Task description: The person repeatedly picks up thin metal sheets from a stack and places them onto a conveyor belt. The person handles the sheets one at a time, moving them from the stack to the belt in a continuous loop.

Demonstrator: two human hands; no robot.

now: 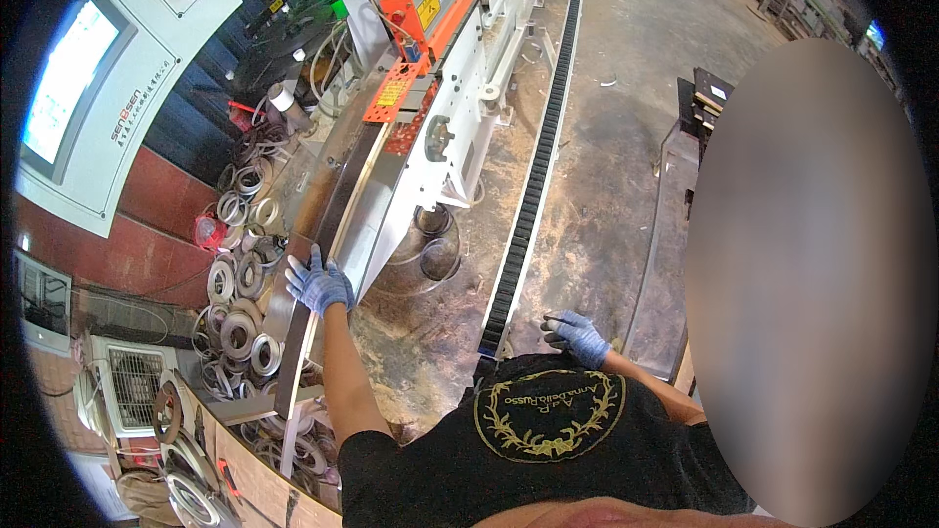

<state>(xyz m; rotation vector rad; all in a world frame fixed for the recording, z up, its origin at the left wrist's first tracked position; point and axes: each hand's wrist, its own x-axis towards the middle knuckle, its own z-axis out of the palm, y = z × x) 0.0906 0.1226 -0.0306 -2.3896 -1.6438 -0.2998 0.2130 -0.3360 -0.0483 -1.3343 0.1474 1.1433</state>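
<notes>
My left hand (320,281), in a blue-grey knit glove, lies with its fingers spread on a long, narrow dark board (291,372) with a pale edge. The board runs along the infeed side of a white machine (460,88), toward an orange perforated guard (392,92). My right hand (577,336), gloved the same way, hangs in front of my body near the black roller track (528,205). Its fingers are loosely bent and apart, with nothing seen in them.
Many rolls of edge banding (238,332) lie heaped left of the board. A control panel (117,88) with a lit screen and red buttons stands at the upper left. Dark panels (706,103) are stacked at the right, beside a large blurred area. A wooden tabletop (264,484) is at the lower left.
</notes>
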